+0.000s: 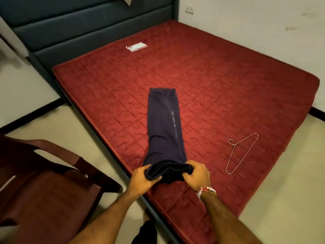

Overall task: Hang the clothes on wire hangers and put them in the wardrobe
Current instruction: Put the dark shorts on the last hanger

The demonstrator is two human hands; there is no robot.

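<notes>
Navy soft folded trousers (164, 127) stretched lengthwise mid-frame on quilted red mattress (228, 81), left hand (140, 178) and right hand (197, 175) gripping their bunched near end, thin bent wire hanger (241, 152) lying well apart, lower right

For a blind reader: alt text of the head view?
The left hand and right hand grip the folded near end of dark navy trousers lying on a red quilted mattress. A metal wire hanger lies to the right; a dark red plastic chair stands left.

Matt cloth trousers (164, 131); quilted mattress (219, 88) (thin metal hanger (241, 152)).
</notes>
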